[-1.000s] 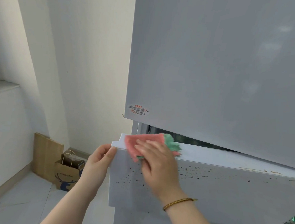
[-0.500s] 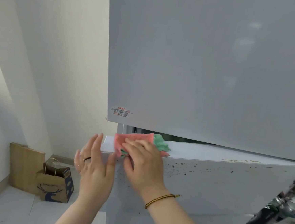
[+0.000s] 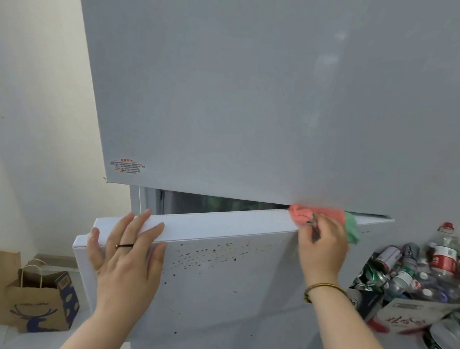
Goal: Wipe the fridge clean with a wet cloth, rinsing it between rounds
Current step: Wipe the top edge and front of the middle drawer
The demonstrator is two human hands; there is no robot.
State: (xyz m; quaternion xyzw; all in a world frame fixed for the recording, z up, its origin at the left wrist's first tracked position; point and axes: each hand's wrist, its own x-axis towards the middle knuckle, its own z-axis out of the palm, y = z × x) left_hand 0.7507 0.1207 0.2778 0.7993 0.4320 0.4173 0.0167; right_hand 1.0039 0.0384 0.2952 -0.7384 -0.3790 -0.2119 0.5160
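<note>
Wiping the door top edge, right hand pinching cloth, left hand spread flat; pushing could swing the door, trapping fingers.

Tall pale-grey glossy fridge: upper door shut, lower white door ajar, its front face spattered with dark specks. Crumpled pink-and-green cloth lies on the lower door's top edge, at its right end.

sticker at lower left corner of upper fridge door: red print, too small to read | paper bag, lower left of frame: blue deer drawing, wording illegible | box, lower right: red characters, blurred | bottle label: red, unreadable
</note>
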